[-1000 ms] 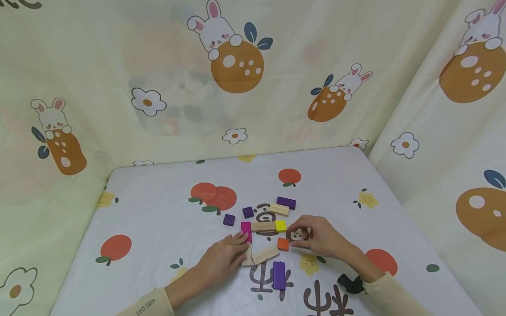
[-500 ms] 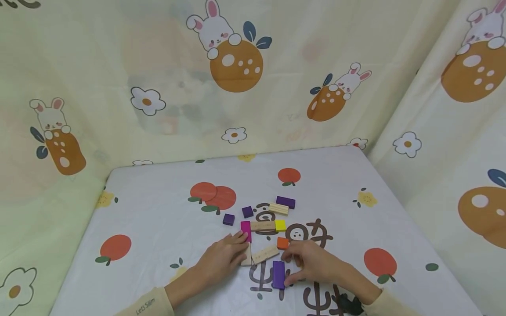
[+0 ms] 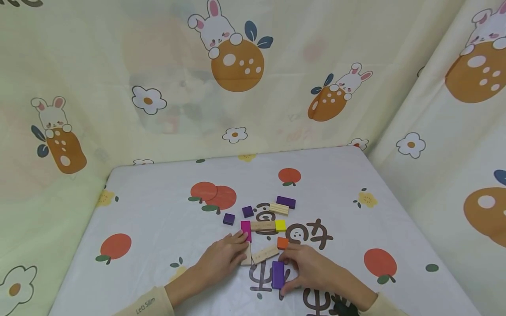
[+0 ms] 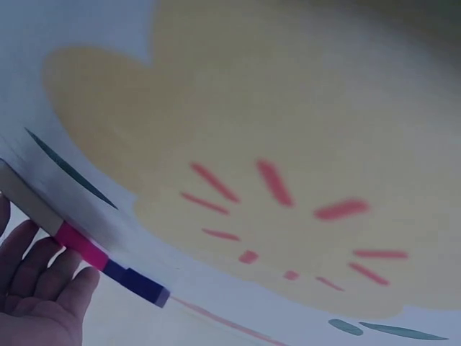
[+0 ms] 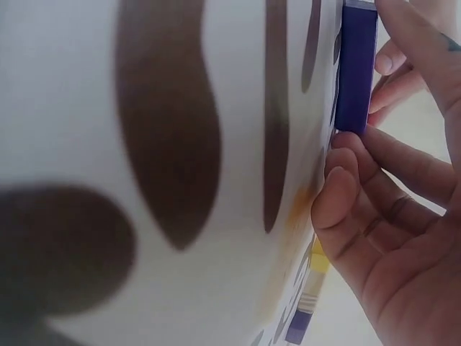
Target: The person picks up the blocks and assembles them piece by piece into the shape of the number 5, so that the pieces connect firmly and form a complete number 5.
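Observation:
With thumb and fingers at its two ends, my right hand pinches a purple rectangular block, seen close up in the right wrist view as a purple block. My left hand lies with extended fingers against a magenta block and a plain wooden block; the left wrist view shows fingertips along the magenta block. A slanted wooden block lies between the hands. An orange cube sits just beyond the right fingertips. Farther back, another wooden block joins the magenta block to a yellow cube.
Two dark purple cubes, a left one and a right one, lie behind the magenta block. A ridged wooden block rests against a dark purple block. Curtains hang behind the printed tablecloth.
My right hand has moved from beside the yellow and orange cubes toward me and closed on the purple block, which has shifted very slightly left. The left hand stays in place.

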Demonstrator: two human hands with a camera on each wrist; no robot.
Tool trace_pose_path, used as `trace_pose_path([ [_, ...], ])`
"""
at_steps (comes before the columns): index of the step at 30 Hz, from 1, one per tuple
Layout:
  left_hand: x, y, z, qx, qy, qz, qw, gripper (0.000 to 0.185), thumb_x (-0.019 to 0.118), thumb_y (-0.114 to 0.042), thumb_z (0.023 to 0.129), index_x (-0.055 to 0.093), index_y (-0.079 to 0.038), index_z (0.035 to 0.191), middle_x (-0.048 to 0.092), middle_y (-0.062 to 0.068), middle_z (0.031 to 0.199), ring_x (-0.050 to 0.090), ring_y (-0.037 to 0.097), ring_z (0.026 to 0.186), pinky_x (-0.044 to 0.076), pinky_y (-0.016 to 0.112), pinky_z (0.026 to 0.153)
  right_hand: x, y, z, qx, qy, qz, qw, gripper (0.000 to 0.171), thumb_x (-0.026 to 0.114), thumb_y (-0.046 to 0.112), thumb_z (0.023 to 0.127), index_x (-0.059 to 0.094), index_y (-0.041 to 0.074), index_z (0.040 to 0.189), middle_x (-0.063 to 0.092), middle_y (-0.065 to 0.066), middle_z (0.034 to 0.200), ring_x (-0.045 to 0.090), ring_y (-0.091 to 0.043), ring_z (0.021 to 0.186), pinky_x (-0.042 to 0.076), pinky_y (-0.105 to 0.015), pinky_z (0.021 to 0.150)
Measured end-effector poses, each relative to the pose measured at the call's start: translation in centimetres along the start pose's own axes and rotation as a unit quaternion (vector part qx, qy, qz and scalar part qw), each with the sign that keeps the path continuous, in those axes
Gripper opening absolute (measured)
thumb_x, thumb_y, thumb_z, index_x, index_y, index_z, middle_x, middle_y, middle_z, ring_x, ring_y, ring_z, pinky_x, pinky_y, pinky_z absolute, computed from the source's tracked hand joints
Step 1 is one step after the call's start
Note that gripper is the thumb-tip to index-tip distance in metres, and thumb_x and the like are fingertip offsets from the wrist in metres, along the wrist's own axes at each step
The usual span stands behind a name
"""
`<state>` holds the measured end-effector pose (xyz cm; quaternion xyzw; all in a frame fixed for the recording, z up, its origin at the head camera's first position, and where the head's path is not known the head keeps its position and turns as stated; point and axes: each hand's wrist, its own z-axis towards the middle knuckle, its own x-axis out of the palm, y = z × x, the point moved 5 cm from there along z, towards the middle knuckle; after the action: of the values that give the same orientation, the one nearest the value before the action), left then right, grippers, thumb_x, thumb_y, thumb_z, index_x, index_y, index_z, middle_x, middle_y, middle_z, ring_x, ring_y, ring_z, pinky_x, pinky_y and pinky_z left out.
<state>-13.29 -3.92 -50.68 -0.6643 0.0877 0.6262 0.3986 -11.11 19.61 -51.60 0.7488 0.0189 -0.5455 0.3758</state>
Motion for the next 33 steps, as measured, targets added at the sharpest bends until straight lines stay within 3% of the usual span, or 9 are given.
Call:
trace_pose_path([
  [4,0.0,0.0,0.1,-0.007,0.006,0.0,1.0,0.038,0.074,-0.021,0.1,0.073,-0.003,0.133,0.064,0.012,0.15,0.058,0.029,0.145,0.047,0.05,0.118,-0.1,0.2,-0.1,0.009,0.009,-0.016,1.0,0.073,0.088,0.072,0.067,0.074,0.022,0.118,0.069,0.014,0.114,0.056,0.001,0.094,0.059,-0.026,0.089],
  [11,0.0,-0.1,0.1,-0.01,0.012,0.005,0.9999,0.038,0.074,-0.021,0.1,0.072,-0.004,0.134,0.064,0.012,0.15,0.058,0.029,0.145,0.047,0.05,0.118,-1.2,-0.3,-0.6,0.042,0.038,-0.007,0.998,0.067,0.094,0.06,0.068,0.075,0.02,0.119,0.066,0.014,0.107,0.051,-0.001,0.085,0.049,-0.021,0.072],
  [19,0.1,0.0,0.1,-0.018,0.015,0.005,0.9997,0.039,0.073,-0.021,0.1,0.072,-0.005,0.135,0.063,0.011,0.151,0.057,0.028,0.146,0.047,0.05,0.119,-2.1,-1.3,-1.2,0.072,0.056,-0.021,0.996,0.066,0.096,0.053,0.07,0.076,0.02,0.124,0.064,0.014,0.103,0.05,-0.002,0.084,0.047,-0.021,0.071],
  [25,0.2,0.2,-0.1,-0.017,0.018,0.005,0.9997,0.039,0.073,-0.021,0.1,0.071,-0.005,0.136,0.063,0.011,0.151,0.057,0.028,0.146,0.047,0.05,0.118,-2.5,-1.7,-1.4,0.061,0.049,0.006,0.997,0.069,0.095,0.051,0.072,0.074,0.017,0.129,0.065,0.014,0.099,0.051,0.0,0.083,0.049,-0.019,0.07],
  [33,0.2,0.2,0.1,-0.009,0.01,0.01,0.9999,0.039,0.073,-0.024,0.101,0.072,-0.005,0.135,0.064,0.01,0.15,0.057,0.028,0.146,0.046,0.049,0.119,-2.8,-1.9,-1.4,0.049,0.043,0.016,0.998,0.062,0.095,0.046,0.074,0.075,0.016,0.124,0.066,0.013,0.098,0.052,0.0,0.084,0.051,-0.019,0.073],
])
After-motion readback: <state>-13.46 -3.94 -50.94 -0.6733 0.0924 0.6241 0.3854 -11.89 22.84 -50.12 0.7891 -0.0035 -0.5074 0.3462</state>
